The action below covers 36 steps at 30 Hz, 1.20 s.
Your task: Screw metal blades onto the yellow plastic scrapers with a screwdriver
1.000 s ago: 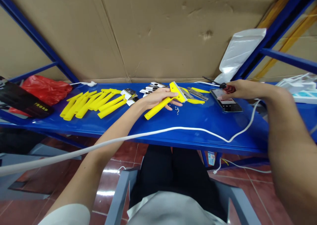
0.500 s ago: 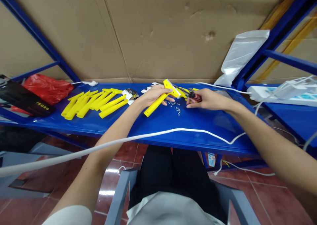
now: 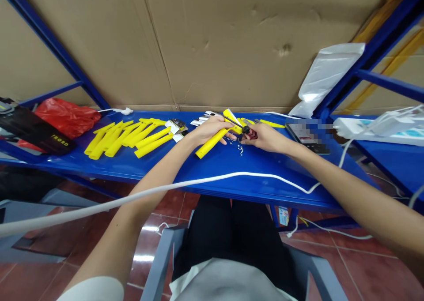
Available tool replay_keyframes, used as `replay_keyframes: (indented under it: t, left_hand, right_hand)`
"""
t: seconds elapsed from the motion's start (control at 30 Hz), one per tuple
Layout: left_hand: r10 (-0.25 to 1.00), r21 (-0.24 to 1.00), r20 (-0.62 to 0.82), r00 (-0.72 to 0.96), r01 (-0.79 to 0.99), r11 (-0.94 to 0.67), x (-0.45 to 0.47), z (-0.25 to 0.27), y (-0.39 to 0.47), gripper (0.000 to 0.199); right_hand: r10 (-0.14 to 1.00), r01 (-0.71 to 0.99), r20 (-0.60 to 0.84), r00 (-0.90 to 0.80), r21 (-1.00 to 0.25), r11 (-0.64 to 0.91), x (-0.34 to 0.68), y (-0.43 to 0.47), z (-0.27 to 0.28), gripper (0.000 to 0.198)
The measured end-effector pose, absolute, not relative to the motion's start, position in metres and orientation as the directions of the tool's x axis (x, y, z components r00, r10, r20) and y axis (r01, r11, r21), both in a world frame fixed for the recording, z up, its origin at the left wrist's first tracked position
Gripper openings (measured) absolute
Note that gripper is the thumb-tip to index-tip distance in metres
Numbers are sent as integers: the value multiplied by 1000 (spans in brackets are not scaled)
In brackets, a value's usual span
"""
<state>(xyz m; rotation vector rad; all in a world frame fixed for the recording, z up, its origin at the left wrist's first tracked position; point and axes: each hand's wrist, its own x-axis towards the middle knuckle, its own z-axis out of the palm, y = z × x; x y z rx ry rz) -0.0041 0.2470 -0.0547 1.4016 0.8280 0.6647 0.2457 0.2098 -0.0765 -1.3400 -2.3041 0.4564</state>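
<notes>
My left hand (image 3: 212, 131) is closed round a yellow scraper (image 3: 211, 145), whose handle slants down toward the table's front and whose head points up. In my right hand (image 3: 265, 137) is a screwdriver (image 3: 250, 133) with a red and black handle; its dark shaft reaches left across the scraper's head. Whether the tip touches a screw is too small to tell. Several small screws (image 3: 240, 149) lie scattered on the blue table under and between my hands. More yellow parts (image 3: 272, 123) lie behind my right hand.
Several yellow scrapers (image 3: 114, 140) lie in a row at left, beside black-and-white packets (image 3: 175, 126). A red plastic bag (image 3: 66, 118) and a black device (image 3: 43, 131) stand farther left. At right are a dark flat box (image 3: 306, 137) and a power strip (image 3: 361, 131). A white cable (image 3: 232, 174) crosses in front.
My right hand has moved left with the screwdriver, bringing its shaft across the scraper's head. The scraper stays in my left hand. The flat box at right now shows more.
</notes>
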Motion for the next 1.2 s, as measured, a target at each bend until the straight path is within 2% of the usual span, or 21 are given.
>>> replay_keyframes:
  t: [0.17,0.33,0.43,0.5,0.63,0.8,0.9,0.97,1.07,1.2]
  left_hand:
    - [828,999,-44,559,13,45,-5,-52,243,20]
    - [818,996,-44,574,-35,78,-3,-51,239,23]
    - [802,993,-66,593,-44,114,2,-55,236,24]
    - [790,989,-77,609,-51,136,6,-57,233,24]
    - [783,985,-75,617,-78,155,12,-59,227,24]
    - [782,977,-121,612,-67,203,14,-60,224,16]
    - [781,976,-133,611,-54,209,14,-63,225,19]
    - [778,978,-132,614,-48,204,14,-64,226,20]
    - [768,979,-136,626,-34,201,14,-66,226,21]
    - [748,979,-143,648,-20,204,14,-65,225,22]
  right_hand:
    - [880,664,225,-419,-585,465,253,200,-65,43]
    - [902,449,402,-159,-784,428,259,185,-45,69]
    - [905,333,422,-58,-846,416,252,179,-40,73]
    - [917,287,394,-62,-873,395,245,177,-41,74]
    - [921,299,368,-130,-871,390,235,177,-49,72]
    - [925,280,366,-100,-882,379,233,177,-58,68]
    - [950,247,307,-51,-918,310,233,176,-62,68]
    - [976,205,211,-48,-955,216,233,176,-64,68]
    - [992,117,63,-106,-990,76,234,175,-64,66]
    - [985,-11,-27,-172,-1000,-29,233,173,-59,67]
